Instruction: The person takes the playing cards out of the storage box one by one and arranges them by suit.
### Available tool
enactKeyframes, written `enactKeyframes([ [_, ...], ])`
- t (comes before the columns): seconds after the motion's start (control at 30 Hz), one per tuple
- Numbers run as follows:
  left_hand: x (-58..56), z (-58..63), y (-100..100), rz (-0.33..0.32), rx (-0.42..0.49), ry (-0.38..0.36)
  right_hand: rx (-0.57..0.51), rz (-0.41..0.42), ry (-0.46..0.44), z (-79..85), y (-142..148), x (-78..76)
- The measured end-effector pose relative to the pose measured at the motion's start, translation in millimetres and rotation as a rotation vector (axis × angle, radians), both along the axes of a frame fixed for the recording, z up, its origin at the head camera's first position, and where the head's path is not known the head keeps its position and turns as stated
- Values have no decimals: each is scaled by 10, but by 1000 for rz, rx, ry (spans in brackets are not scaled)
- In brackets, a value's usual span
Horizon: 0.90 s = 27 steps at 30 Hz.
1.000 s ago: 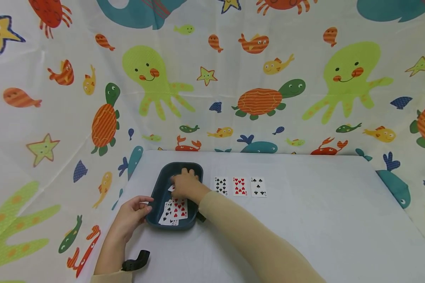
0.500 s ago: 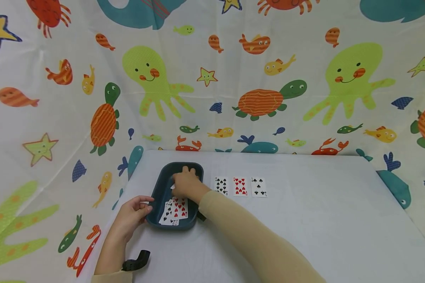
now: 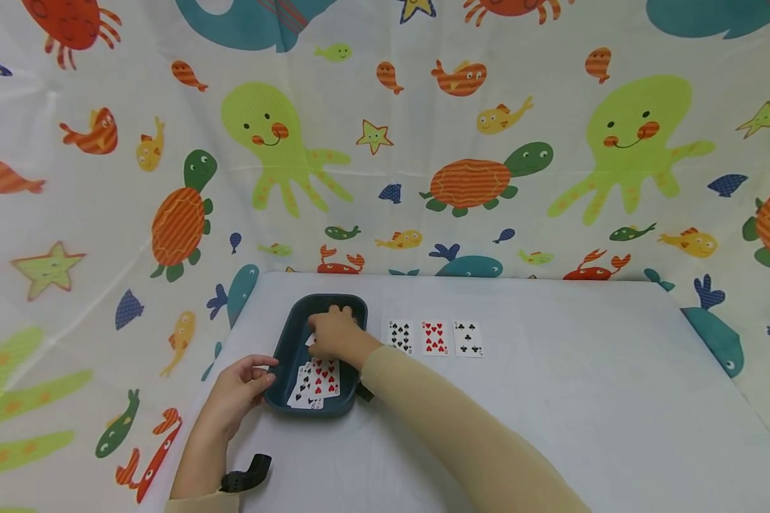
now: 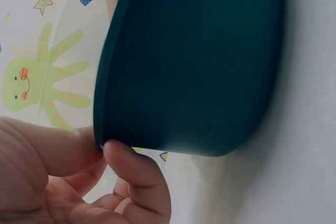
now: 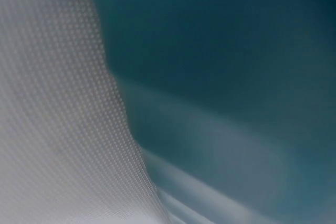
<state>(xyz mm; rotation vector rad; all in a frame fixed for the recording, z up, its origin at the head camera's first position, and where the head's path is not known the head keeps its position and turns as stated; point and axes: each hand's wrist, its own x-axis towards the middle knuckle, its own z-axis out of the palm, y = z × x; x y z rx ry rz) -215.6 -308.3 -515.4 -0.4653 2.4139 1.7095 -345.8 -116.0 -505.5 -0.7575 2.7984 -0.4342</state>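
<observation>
A dark teal tray (image 3: 281, 356) stands at the left of the white table. My left hand (image 3: 236, 392) pinches its rim at the near left between thumb and finger, as the left wrist view (image 4: 131, 182) confirms. My right hand (image 3: 335, 335) reaches down into the far half of the tray, fingertips pointing away and partly hidden. A white card corner (image 3: 310, 340) peeks out beside it; whether the fingers hold a card I cannot tell. Playing cards, a red heart card (image 3: 325, 379) over spade cards (image 3: 300, 388), lie face up in the near half.
Right of the tray, three cards lie face up in a row: a spade card (image 3: 401, 335), a heart card (image 3: 435, 338) and a club card (image 3: 468, 339). A sea-animal cloth (image 3: 372, 171) hangs behind the table. In the right wrist view a sleeve (image 5: 63, 129) covers the left side.
The right hand shifts very slightly within the tray. The left hand keeps its place on the rim, and the cards stay where they were.
</observation>
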Motion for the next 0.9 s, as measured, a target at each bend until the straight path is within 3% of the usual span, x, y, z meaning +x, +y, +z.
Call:
enactKeyframes([
  [0.5, 124, -10, 84, 24, -21, -15, -15, 49, 25, 111, 87, 129],
  [0.9, 232, -7, 120, 37, -34, -14, -104, 149, 73, 252, 384, 204],
])
